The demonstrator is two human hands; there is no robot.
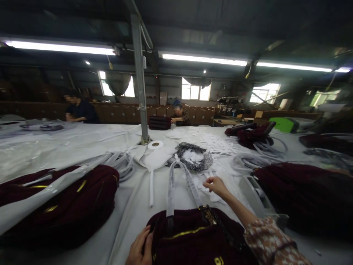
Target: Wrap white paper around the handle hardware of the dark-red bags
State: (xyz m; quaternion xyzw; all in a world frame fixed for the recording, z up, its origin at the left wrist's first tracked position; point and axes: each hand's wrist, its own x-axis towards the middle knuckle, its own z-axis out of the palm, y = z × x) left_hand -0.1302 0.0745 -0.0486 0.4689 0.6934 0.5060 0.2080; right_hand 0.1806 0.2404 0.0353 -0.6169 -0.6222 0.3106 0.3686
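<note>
A dark maroon handbag (190,235) with gold-coloured zips stands right in front of me. Its handles (170,187) rise upright, wrapped in clear film. My left hand (141,247) grips the bag's left side, fingers curled against the cloth. Beyond the bag, to the right of the handles, my right hand (215,185) hovers over loose white slips (197,182). Its thumb and fingertips are pinched together; whatever may be between them is too small to tell.
More maroon bags lie left (91,206) and right (292,191). A tape dispenser (256,195) stands at right. Ahead are a speckled black-and-white bag (205,162), a white roll (156,145) and a metal post (140,81). Two people work across the table.
</note>
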